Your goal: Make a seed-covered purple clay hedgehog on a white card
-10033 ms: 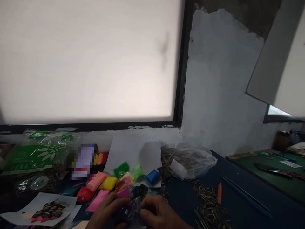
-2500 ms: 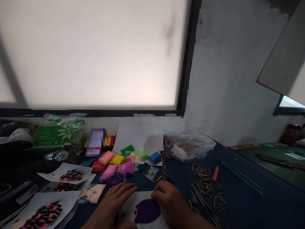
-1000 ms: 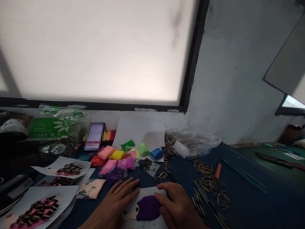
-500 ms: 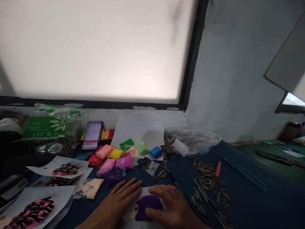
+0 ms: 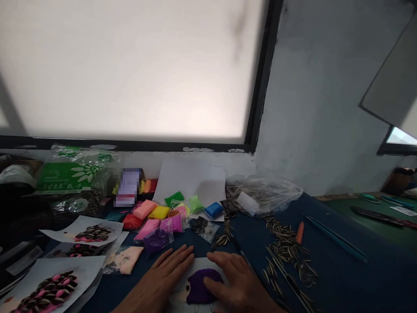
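A flattened purple clay shape (image 5: 198, 289) lies on a white sheet of paper (image 5: 199, 261), with a pale clay part and a dark dot at its left. My left hand (image 5: 167, 276) rests flat with fingers stretched along the paper's left side. Over the right side curves my right hand (image 5: 239, 280), its thumb touching the purple clay and its fingers spread apart from the thumb. Neither hand grips anything. The lower part of the paper is cut off by the frame.
Colourful clay packets (image 5: 159, 212) are heaped beyond my hands. Loose sunflower seeds (image 5: 283, 239), an orange stick (image 5: 300, 232) and blue tweezers (image 5: 337, 239) lie to the right. Finished seed-and-clay pictures (image 5: 58, 287) are stacked at left. A seed bag (image 5: 65, 174) stands behind them.
My right thumb has shifted slightly right over the purple clay, uncovering more of its left part. My left hand stays nearly in place; the view has shifted slightly.
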Available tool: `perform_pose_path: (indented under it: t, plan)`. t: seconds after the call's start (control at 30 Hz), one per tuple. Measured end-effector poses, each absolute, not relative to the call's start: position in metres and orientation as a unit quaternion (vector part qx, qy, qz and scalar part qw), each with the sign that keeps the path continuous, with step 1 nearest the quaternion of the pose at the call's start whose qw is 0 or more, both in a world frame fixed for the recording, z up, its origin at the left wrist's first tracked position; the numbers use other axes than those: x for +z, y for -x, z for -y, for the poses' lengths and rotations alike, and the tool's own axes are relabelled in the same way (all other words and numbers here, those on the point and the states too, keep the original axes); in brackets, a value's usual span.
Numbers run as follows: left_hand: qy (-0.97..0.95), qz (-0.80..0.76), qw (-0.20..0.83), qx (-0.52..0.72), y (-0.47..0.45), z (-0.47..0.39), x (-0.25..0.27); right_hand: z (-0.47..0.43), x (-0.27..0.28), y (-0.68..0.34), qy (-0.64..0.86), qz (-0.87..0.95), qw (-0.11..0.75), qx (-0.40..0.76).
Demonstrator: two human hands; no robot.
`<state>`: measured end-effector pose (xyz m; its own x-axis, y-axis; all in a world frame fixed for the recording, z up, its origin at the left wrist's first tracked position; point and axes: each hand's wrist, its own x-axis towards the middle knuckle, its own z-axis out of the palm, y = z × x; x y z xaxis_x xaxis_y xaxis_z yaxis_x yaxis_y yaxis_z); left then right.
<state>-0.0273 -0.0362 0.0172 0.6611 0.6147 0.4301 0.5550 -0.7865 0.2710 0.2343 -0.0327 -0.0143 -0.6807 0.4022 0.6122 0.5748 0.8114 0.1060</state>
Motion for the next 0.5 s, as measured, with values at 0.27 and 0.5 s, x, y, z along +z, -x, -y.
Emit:
perform_pose_path:
  t: [0.27, 0.5]
  plan:
    - [-0.910, -0.326, 0.073, 0.245, 0.029, 0.035, 0.013, 0.039, -0.008, -0.236, 0.384, 0.870, 0.305, -0.037]
    - [-0.908, -0.331, 0.101, 0.235, 0.030, 0.033, 0.012, 0.044, -0.005, -0.231, 0.375, 0.846, 0.379, 0.004]
